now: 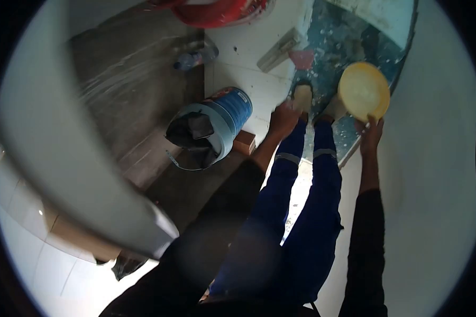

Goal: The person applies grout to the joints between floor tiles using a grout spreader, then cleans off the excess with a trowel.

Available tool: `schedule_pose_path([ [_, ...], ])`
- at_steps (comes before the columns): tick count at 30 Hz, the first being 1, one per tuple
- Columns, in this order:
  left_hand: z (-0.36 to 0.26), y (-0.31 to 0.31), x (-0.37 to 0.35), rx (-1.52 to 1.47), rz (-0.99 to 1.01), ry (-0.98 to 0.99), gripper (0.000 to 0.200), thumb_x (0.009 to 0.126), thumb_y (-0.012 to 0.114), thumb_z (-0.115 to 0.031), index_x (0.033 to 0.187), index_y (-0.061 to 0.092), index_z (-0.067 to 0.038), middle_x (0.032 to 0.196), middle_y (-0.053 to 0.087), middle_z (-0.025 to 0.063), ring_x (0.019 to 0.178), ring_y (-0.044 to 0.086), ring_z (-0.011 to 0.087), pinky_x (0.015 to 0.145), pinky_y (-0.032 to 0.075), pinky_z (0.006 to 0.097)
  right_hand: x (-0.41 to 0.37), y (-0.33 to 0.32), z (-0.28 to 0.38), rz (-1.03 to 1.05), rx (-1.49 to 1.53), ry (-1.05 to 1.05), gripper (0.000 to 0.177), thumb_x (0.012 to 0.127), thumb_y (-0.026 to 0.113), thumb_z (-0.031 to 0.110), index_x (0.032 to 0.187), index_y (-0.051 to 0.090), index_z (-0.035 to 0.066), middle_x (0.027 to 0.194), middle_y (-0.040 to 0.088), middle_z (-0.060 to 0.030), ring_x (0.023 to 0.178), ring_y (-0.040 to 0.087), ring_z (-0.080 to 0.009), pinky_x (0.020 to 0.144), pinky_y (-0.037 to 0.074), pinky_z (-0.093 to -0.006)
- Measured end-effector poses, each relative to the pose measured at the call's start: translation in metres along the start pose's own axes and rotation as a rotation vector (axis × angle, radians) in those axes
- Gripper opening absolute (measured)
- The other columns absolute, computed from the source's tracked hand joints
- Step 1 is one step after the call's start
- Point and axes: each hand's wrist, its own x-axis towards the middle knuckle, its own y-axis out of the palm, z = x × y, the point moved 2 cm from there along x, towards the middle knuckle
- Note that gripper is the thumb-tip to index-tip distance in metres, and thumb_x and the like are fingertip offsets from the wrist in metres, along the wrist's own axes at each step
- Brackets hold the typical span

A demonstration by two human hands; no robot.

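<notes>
My right hand grips the near rim of a round yellow bowl, whose pale inside faces up at me. The bowl is over the paint-spotted blue-grey floor, beside my right foot. My left hand is beside my left foot with its fingers curled in; blur hides whatever they may hold. Beyond that hand, a flat grey trowel-like blade lies on the pale tiles, with a small pinkish-red piece next to it.
To the left a bucket with dark cloth-like stuff in its mouth lies tilted by a brown block. A plastic bottle and a red tub are farther off. A pale wall runs along my right.
</notes>
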Motion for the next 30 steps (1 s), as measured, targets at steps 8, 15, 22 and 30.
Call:
schedule_pose_path([
  [8, 0.041, 0.049, 0.269, 0.014, -0.086, -0.069, 0.075, 0.081, 0.079, -0.033, 0.141, 0.045, -0.007, 0.111, 0.069, 0.0202, 0.095, 0.067, 0.0324, 0.078, 0.052, 0.0397, 0.219, 0.041, -0.102, -0.019, 0.181, -0.002, 0.071, 0.094, 0.065, 0.008, 0.152, 0.024, 0.003, 0.132, 0.051, -0.0222, 0.103, 0.067, -0.0363, 0.084, 0.062, -0.0410],
  [15, 0.038, 0.044, 0.336, -0.021, -0.026, -0.207, 0.052, 0.090, 0.068, -0.014, 0.137, 0.049, -0.005, 0.091, 0.075, 0.0115, 0.070, 0.074, 0.0204, 0.058, 0.059, 0.0318, 0.235, 0.046, -0.134, 0.046, 0.275, 0.008, 0.057, 0.096, 0.065, 0.010, 0.144, 0.035, 0.007, 0.127, 0.055, -0.0165, 0.104, 0.065, -0.0290, 0.084, 0.060, -0.0407],
  [22, 0.063, 0.054, 0.352, -0.109, 0.099, -0.272, 0.029, 0.092, 0.067, -0.016, 0.119, 0.063, -0.005, 0.089, 0.075, 0.0096, 0.062, 0.070, 0.0190, 0.054, 0.057, 0.0332, 0.171, 0.049, -0.156, 0.161, -0.412, 0.136, 0.038, 0.090, 0.078, 0.032, 0.113, 0.067, 0.004, 0.095, 0.070, -0.0036, 0.077, 0.071, -0.0210, 0.068, 0.055, -0.0321],
  [30, 0.042, 0.040, 0.260, 0.379, -0.291, -0.040, 0.043, 0.088, 0.074, -0.025, 0.126, 0.056, -0.015, 0.110, 0.071, 0.0194, 0.105, 0.066, 0.0448, 0.088, 0.052, 0.0557, 0.185, 0.170, -0.156, 0.377, -1.053, -0.784, 0.034, 0.086, 0.069, 0.010, 0.118, 0.064, 0.002, 0.119, 0.066, -0.0211, 0.110, 0.064, -0.0409, 0.092, 0.053, -0.0461],
])
